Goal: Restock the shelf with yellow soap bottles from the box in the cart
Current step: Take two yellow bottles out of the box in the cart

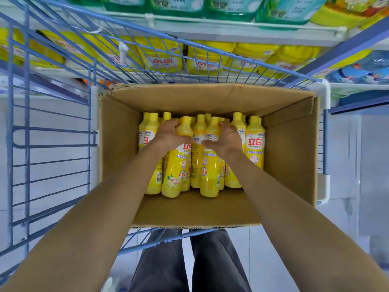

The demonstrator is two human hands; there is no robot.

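Fingers (173, 123) around yellow soap bottles (177, 169)

Both hands — left hand (168, 133), right hand (228, 137) — grip yellow soap bottles (179, 165) inside cardboard box (210, 98), blue cart (52, 144).

Green jugs (229, 7): a row along the top edge of the view, teal liquid behind pale labels, standing side by side.
Large yellow jugs (252, 50): a row one level lower, white labels with red characters, packed touching.
Yellow-orange pack (345, 9): top right corner, just beside the green jugs; print too blurred to read.
Blue packs (362, 70): right edge, beside the large yellow jugs.
White tag (123, 52): small, hanging in front of the large yellow jugs.
Trousers (216, 260): dark grey, two legs at bottom centre.
Floor (347, 165): pale grey tiles.
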